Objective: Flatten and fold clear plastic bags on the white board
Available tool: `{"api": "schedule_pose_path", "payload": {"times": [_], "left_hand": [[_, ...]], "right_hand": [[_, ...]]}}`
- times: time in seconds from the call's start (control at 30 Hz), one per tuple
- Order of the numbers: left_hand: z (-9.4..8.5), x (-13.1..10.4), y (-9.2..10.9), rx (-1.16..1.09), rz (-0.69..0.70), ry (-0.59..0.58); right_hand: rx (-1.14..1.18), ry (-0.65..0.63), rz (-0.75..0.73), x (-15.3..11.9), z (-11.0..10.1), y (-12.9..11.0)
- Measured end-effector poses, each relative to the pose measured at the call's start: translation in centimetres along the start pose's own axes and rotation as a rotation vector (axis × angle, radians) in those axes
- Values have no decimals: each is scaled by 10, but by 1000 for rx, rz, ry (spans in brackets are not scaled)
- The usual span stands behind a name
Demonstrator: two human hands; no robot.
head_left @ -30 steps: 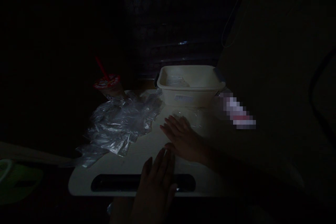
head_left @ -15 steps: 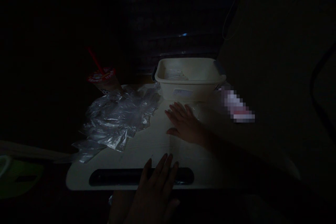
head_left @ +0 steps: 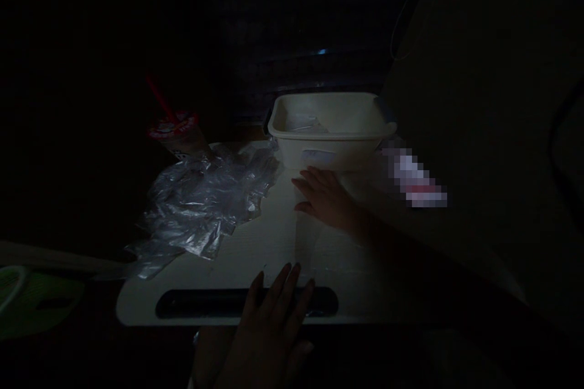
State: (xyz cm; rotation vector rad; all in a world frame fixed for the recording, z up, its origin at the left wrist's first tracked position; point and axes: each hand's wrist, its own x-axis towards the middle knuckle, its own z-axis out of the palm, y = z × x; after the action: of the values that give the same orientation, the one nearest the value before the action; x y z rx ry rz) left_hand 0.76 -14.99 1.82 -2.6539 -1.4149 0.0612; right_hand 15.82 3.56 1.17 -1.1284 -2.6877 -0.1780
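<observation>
The scene is very dark. My left hand (head_left: 274, 322) lies with fingers spread at the near edge of the white table (head_left: 255, 255), over the dark slot. Farther back, my right hand (head_left: 331, 199) is palm down with fingers apart, just in front of the cream bin (head_left: 337, 152). Beneath and in front of my right hand there seems to be a thin, clear plastic piece (head_left: 308, 240) on the tabletop. Inside the bin lies some clear plastic (head_left: 303, 124). To the left is a pile of clear plastic bags (head_left: 196, 194).
A cup (head_left: 176, 130) with a red straw stands behind the bags at the left. Right of the bin is a blurred, pixelated item (head_left: 417, 179). A green object (head_left: 41, 304) is at the lower left. The long dark slot (head_left: 196, 304) runs along the table's near edge.
My right hand has moved a little away from me, closer to the bin. My left hand has hardly moved. The view has shifted slightly.
</observation>
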Motion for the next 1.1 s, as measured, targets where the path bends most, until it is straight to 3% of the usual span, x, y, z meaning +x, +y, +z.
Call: {"api": "schedule_pose_path", "payload": {"times": [0.33,1.1], "left_hand": [[4,1,-2,0,27,48],[1,2,2,102,29,42]], "right_hand": [[-38,18,68,5,-3,8],[-36,17,114,4,1,9]]}}
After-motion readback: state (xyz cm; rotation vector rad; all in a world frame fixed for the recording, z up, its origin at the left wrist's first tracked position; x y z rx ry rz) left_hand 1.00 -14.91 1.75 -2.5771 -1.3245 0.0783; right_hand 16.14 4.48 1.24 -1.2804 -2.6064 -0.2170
